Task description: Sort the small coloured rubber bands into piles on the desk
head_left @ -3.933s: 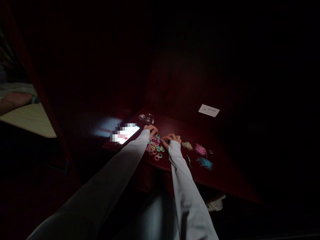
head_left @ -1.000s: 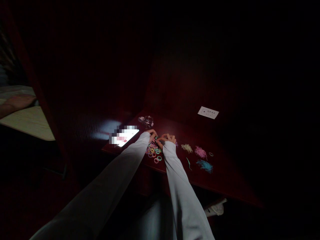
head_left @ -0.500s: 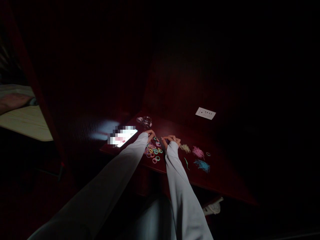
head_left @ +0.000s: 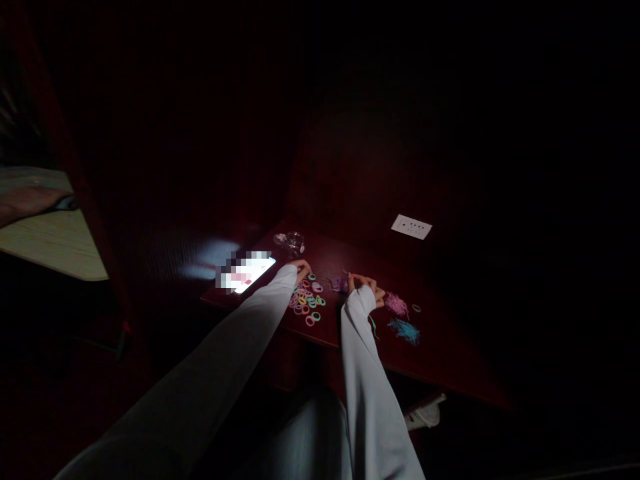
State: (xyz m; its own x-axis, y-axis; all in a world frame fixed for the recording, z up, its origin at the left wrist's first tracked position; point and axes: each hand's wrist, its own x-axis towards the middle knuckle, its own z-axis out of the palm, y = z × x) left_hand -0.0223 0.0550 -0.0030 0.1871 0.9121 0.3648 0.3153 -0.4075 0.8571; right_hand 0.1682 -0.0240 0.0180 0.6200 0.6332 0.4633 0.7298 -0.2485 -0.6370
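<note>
My left hand [head_left: 301, 269] is at the upper edge of a pile of small coloured hair ties [head_left: 303, 300], its fingers closed together beside a green one [head_left: 312, 277]. Whatever is between those fingertips is too small to make out. Further right, my right hand [head_left: 367, 288] is above the table, fingers bent and the thumb and forefinger pinched near a heap of purple rubber bands [head_left: 339, 285]. What it pinches, if anything, I cannot see. Just right of that hand are pink rubber bands [head_left: 397, 305] and blue rubber bands [head_left: 406, 331]. A green hooked stick [head_left: 374, 327] is partly behind my right wrist.
A lit phone [head_left: 254, 272] lies at the table's left end. Behind it stands a clear container [head_left: 295, 244]. One single ring [head_left: 417, 309] lies at the right. A white socket plate [head_left: 411, 227] is on the wall. Beyond the left partition, another person's arm [head_left: 30, 201] rests on a pale table.
My right hand has moved right, away from the hair ties, uncovering the purple rubber bands and covering the cream-coloured heap. The left hand has stayed almost in place.
</note>
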